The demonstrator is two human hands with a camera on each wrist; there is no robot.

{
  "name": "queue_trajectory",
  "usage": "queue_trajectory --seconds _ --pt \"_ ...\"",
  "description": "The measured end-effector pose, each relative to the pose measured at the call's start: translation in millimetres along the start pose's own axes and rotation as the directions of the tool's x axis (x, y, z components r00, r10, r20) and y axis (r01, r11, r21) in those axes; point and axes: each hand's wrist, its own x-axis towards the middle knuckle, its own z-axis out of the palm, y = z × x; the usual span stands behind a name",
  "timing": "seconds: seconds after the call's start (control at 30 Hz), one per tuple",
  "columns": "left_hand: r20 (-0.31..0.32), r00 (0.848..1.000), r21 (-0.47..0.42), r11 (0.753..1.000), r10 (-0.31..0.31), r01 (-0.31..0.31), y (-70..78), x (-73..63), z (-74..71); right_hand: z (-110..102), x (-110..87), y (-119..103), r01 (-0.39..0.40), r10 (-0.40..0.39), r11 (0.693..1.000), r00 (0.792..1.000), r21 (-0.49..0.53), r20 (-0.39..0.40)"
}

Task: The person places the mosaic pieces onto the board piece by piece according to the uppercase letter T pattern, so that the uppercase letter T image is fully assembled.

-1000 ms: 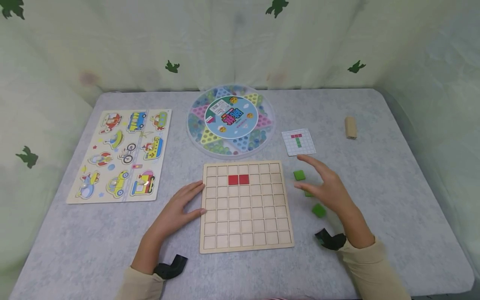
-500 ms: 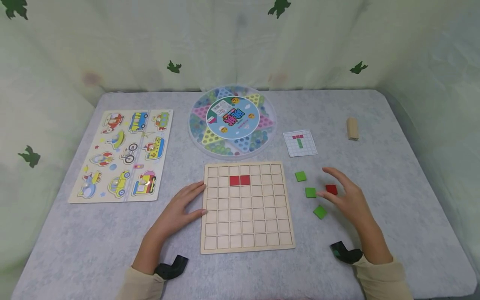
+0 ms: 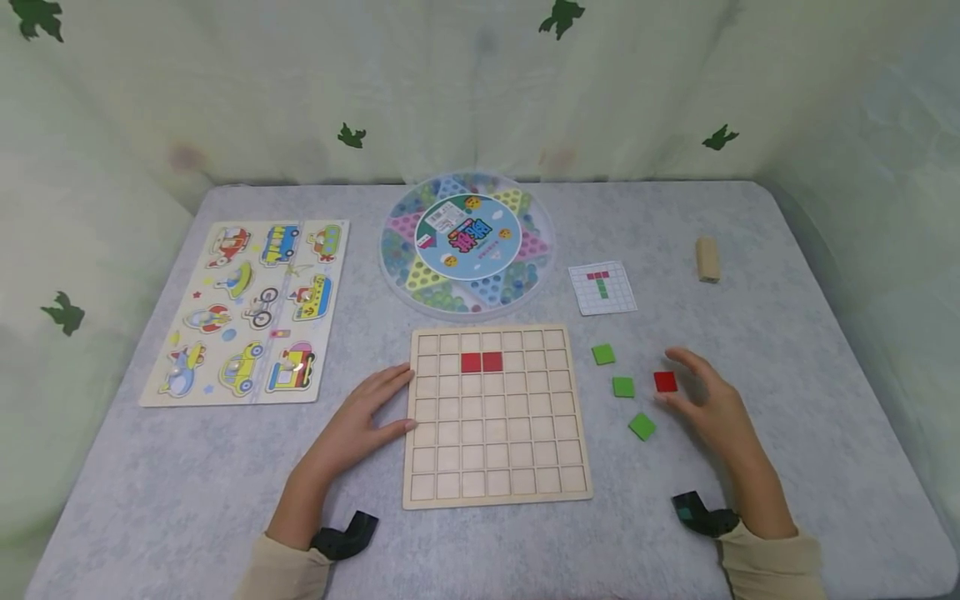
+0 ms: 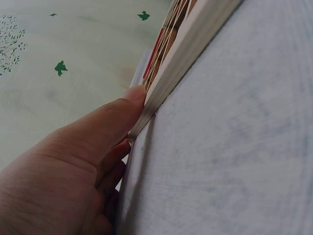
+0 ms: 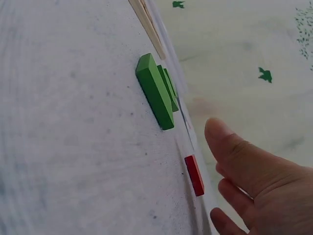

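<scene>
A square wooden grid board [image 3: 497, 433] lies flat with two red tiles [image 3: 471, 362] side by side in its second row. Along its left edge rests my left hand [image 3: 363, 421]; in the left wrist view the thumb [image 4: 133, 100] touches the board's side. To the right of the board, my right hand [image 3: 716, 414] hovers with thumb and index finger spread either side of a loose red tile [image 3: 665, 382]. The right wrist view shows a gap between that hand and the red tile [image 5: 194, 175]. Several green tiles [image 3: 623, 387] lie between board and right hand.
A small grid card [image 3: 603, 288] with a red and green T pattern lies behind the green tiles. A round marble game box [image 3: 468, 237] stands behind the board. At left is a vehicle puzzle [image 3: 240, 312]; at far right, a wooden block [image 3: 707, 259].
My right hand has moved right, away from the green tiles, to the loose red tile, which it had hidden at first. The left hand stays at the board's edge.
</scene>
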Motion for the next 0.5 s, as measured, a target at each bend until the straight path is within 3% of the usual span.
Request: queue_trajectory --seconds 0.2,0.5 --pt "0.002 1.000 0.004 1.000 -0.004 0.004 1.8 0.3 0.2 0.6 -2.4 3.7 -0.075 0.075 0.997 0.995 -0.010 0.068" --pt "0.001 1.000 0.007 1.000 -0.008 0.008 1.6 -0.6 0.3 -1.1 0.5 3.6 -0.028 0.034 0.996 0.996 -0.081 0.080"
